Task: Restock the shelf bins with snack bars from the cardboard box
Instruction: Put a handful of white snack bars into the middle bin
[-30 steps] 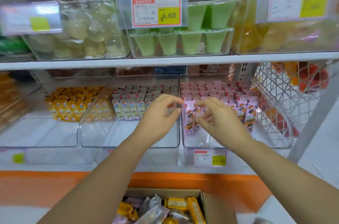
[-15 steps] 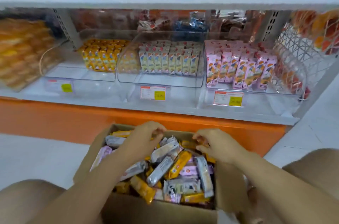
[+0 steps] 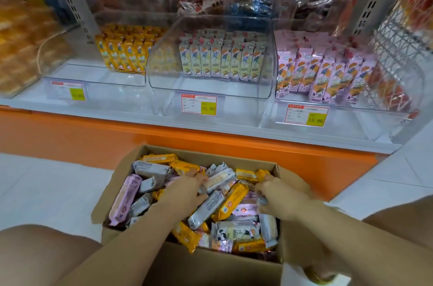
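Left hand (image 3: 185,194) and right hand (image 3: 278,199) deeper among snack bars (image 3: 206,209) (cardboard box (image 3: 210,267)).

Three clear snack-bar bins (image 3: 210,92), three price tags (image 3: 199,104), one cardboard box (image 3: 210,267) (loose bars (image 3: 206,209) too jumbled to count).

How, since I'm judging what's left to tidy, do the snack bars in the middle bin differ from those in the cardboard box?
The middle bin's bars stand upright in neat rows; the cardboard box's bars lie jumbled at all angles. The middle bin's bars share one pale green wrapper; the cardboard box's bars mix yellow, pink and silver-white. Both sets are individually wrapped.
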Demonstrator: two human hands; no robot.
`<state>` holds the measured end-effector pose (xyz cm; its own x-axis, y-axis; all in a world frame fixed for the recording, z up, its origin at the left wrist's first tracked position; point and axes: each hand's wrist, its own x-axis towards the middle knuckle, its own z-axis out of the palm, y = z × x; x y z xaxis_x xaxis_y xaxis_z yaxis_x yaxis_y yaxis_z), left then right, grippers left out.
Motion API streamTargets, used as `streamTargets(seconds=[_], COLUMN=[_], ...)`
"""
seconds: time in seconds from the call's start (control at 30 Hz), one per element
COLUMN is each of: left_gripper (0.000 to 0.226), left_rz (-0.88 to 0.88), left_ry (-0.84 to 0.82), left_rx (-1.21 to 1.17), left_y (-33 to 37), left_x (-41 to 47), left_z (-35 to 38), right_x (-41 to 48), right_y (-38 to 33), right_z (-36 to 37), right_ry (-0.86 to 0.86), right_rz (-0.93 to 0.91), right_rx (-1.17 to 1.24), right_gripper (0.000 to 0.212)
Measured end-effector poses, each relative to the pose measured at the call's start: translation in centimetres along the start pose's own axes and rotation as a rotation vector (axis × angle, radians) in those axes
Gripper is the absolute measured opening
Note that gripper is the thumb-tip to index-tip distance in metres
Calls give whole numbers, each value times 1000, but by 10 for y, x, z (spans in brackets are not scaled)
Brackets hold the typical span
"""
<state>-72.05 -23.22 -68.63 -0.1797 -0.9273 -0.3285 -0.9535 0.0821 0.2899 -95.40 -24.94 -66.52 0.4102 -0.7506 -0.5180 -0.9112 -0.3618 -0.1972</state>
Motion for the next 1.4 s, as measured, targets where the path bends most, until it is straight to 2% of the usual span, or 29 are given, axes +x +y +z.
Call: streamTargets(seconds=[0.07, 0.17, 0.2, 0.37, 0.43, 0.53, 0.63, 0.7, 0.8, 1.0, 1.1, 1.17, 1.3, 1.33, 1.4], left_gripper=[42, 39, 39, 47, 44, 32, 19, 16, 24, 28, 39, 44, 30, 21, 22], left_rz=[-9, -29, -33, -5, -22, -105, -159, -191, -229, -208, -169, -109, 24, 58, 115], left_ry=[32, 58, 63, 24, 21, 87, 200, 237, 177, 21, -42, -47, -7, 33, 147], left_rx=[-36, -144, -169, -289, -326, -426, -606, -854, -1179, -1432, -1427, -1361, -1252, -1181, -992], left_y=[4, 6, 6, 9, 11, 11, 12, 17, 27, 37, 47, 58, 86, 93, 108], left_x=[3, 5, 5, 4, 4, 2, -2, -7, -17, -39, -49, -54, -57, -56, -53], left_z=[2, 4, 4, 1, -4, -19, -36, -47, -63, -83, -92, -99, -118, -123, -135], right_x=[-2, -13, -18, -34, -34, -36, -41, -44, -46, -58, -64, -69, -75, -78, -82], right_y=[6, 13, 15, 20, 20, 23, 23, 22, 19, 9, 6, 4, 5, 5, 7], right_z=[-7, -27, -35, -53, -53, -55, -60, -64, -69, -86, -87, -86, -83, -84, -90], right_ry=[34, 142, 179, 347, 327, 297, 351, 434, 514, 668, 736, 708, 603, 580, 559], right_rz=[-6, 21, 9, -57, -100, -160, -205, -215, -251, -324, -333, -359, -368, -392, -423], right_rx=[77, 258, 308, 459, 571, 666, 747, 805, 847, 1027, 1090, 1091, 968, 980, 1014], right_gripper=[30, 56, 58, 41, 28, 30, 22, 16, 17, 20, 19, 19, 27, 28, 28])
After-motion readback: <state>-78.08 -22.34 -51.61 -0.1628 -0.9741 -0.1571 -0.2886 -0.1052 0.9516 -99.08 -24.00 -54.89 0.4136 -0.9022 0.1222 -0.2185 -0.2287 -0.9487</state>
